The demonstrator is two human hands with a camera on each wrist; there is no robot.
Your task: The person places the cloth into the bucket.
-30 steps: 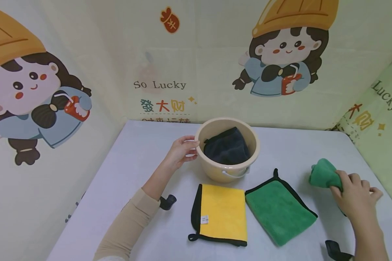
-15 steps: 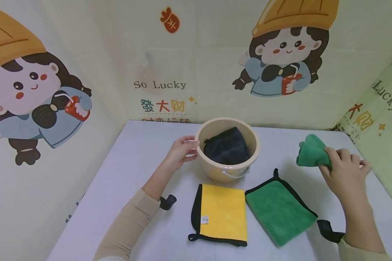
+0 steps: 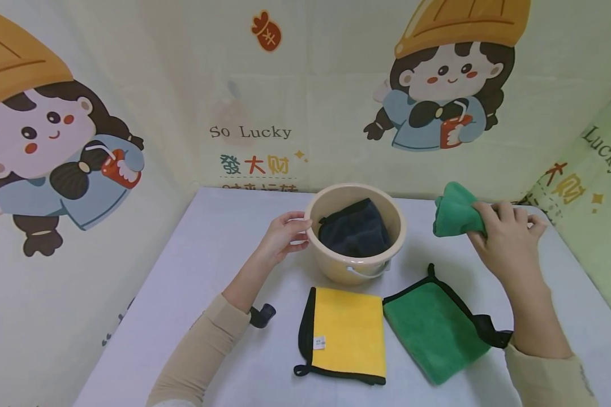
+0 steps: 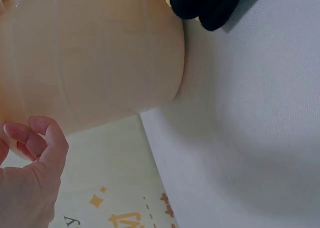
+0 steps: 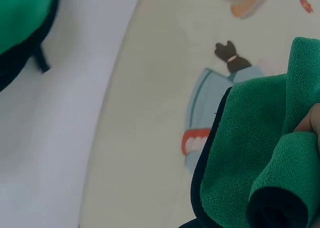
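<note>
My left hand (image 3: 284, 236) pinches the left rim of a beige bucket (image 3: 338, 272), thumb outside and fingertips at the edge. Inside the bucket lies a dark navy cloth (image 3: 356, 229). To the right of the bucket, my right hand (image 3: 509, 240) grips a bunched green cloth (image 3: 455, 210) above the table. In the right wrist view this green cloth (image 5: 245, 138) shows a black hem and folds round the fingers, which it mostly hides. The left wrist view has the bucket's side (image 4: 100, 58) with the left hand (image 4: 35, 163) at its rim.
A folded yellow towel (image 3: 348, 336) with black edging lies in front of the bucket. Beside it rests a folded green towel (image 3: 433, 333), its corner overlapped by the black strap on my right wrist. A patterned cloth backdrop (image 3: 336, 113) rises behind the white table (image 3: 234, 215).
My right hand has lifted the bunched green cloth and carried it left and farther back, closer to the bucket. The left hand stays at the bucket's rim.
</note>
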